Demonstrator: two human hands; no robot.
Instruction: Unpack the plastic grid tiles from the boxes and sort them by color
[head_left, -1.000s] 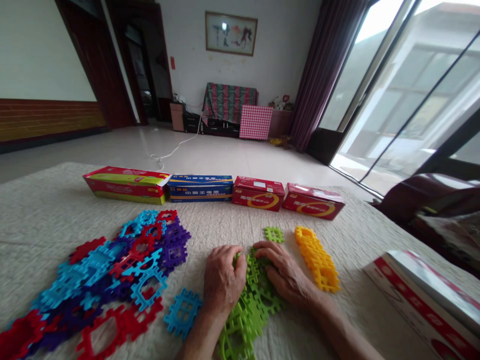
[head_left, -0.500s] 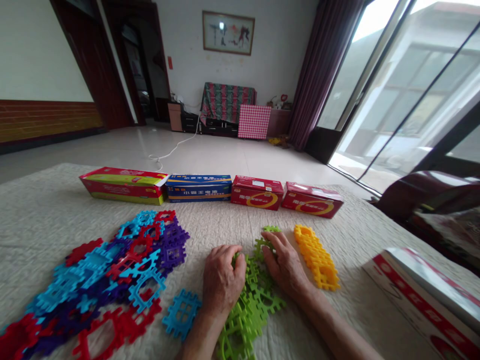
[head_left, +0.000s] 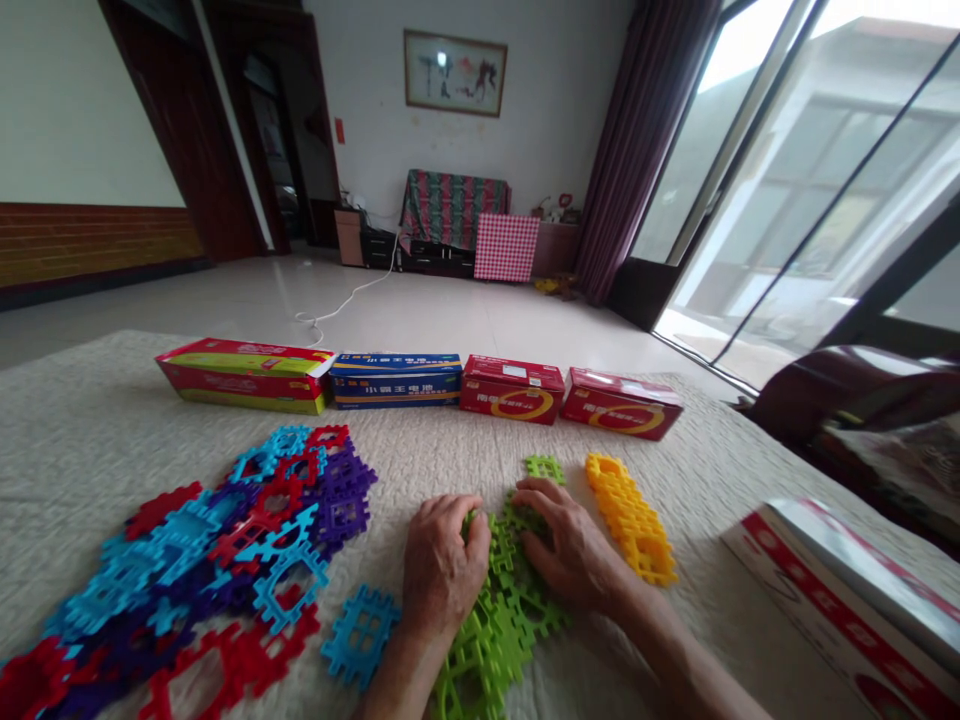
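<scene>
A heap of green plastic grid tiles lies on the beige quilted cloth in front of me. My left hand rests curled on the heap's left side, fingers closed round a green tile. My right hand lies over the heap's far right part, fingers bent onto the tiles. A single green tile sits just beyond my right fingertips. A row of yellow tiles lies right of my right hand.
A pile of red, blue and purple tiles spreads at the left, with one blue tile near my left wrist. Several long boxes line the far edge. A white and red box lies at the right.
My right hand reached forward to the far green tile, then drew back onto the heap. My left hand stayed put on the green tiles.
</scene>
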